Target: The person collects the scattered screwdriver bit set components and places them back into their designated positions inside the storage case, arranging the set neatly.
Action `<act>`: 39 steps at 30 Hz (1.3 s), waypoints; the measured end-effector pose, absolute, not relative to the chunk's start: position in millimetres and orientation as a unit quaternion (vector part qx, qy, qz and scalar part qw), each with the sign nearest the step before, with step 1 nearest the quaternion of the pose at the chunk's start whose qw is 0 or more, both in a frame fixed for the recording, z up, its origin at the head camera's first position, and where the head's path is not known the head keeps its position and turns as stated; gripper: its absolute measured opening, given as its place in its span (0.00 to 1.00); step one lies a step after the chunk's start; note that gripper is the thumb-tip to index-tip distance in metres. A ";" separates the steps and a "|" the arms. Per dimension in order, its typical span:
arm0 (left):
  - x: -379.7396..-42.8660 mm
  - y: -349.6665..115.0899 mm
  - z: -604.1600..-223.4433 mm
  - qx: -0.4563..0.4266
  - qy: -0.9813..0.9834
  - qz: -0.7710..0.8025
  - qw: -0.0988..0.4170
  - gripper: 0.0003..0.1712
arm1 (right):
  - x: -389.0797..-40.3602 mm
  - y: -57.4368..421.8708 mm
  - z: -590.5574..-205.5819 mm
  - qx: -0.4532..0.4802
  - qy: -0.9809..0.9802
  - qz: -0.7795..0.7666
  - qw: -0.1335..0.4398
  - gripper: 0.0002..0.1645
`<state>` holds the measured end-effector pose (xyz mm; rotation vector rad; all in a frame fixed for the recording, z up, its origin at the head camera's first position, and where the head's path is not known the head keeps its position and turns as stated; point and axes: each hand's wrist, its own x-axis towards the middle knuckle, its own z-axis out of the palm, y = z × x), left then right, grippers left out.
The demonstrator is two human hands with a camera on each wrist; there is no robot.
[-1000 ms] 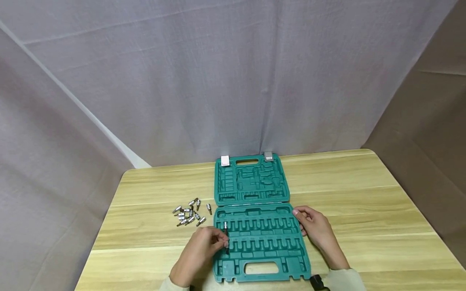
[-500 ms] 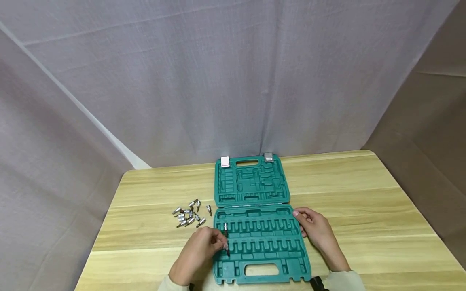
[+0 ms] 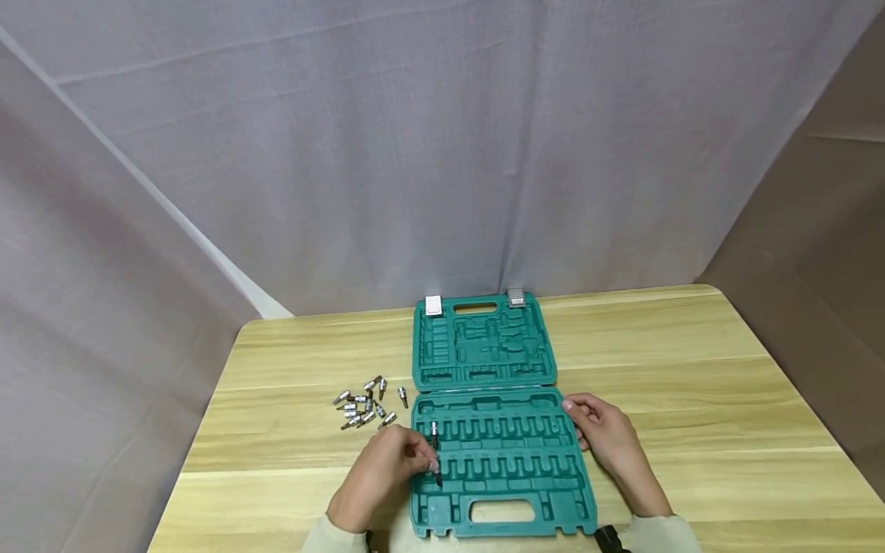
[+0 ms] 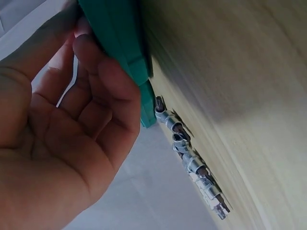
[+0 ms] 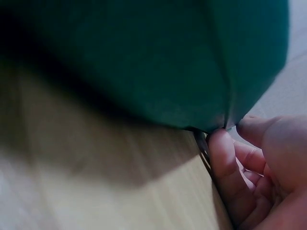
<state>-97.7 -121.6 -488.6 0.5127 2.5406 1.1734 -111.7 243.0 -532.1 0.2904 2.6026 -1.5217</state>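
Note:
A green plastic socket case (image 3: pixel 505 485) lies unfolded on the table, its moulded lid (image 3: pixel 494 346) towards the back. Over the left end of its lower slot row, my left hand (image 3: pixel 387 468) pinches a bit socket (image 3: pixel 439 478) with a dark tip between thumb and fingers. In the left wrist view the case edge hides that grip. Just above, another bit socket (image 3: pixel 434 435) sits in the upper row's first slot. At the case's right edge near the hinge, my right hand (image 3: pixel 608 438) grips the rim between thumb and fingers, also seen close in the right wrist view.
Left of the case lies a loose pile of several silver bit sockets (image 3: pixel 369 405), with one bit socket (image 3: pixel 403 396) apart, nearer the case. Two latches (image 3: pixel 433 306) stand at the lid's far edge. A grey cloth (image 3: pixel 387 153) hangs behind the wooden table (image 3: pixel 691 369).
The whole head view shifts slightly to the right. My left hand stays over the lower row's left end, the bit socket tilting a little between its fingers. The right hand keeps its hold.

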 end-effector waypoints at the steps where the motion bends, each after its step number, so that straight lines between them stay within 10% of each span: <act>1: -98.3 -121.5 -488.3 0.180 0.882 0.409 0.150 0.09 | -111.7 243.5 -532.4 0.095 0.858 -0.502 0.056 0.26; 13: -103.6 -122.6 -493.8 0.184 0.845 0.459 0.205 0.07 | -112.3 242.4 -530.7 0.096 0.858 -0.501 0.055 0.26; 39: -89.8 -111.1 -489.3 0.169 0.914 0.356 0.099 0.14 | -108.8 241.0 -532.6 0.091 0.864 -0.493 0.053 0.28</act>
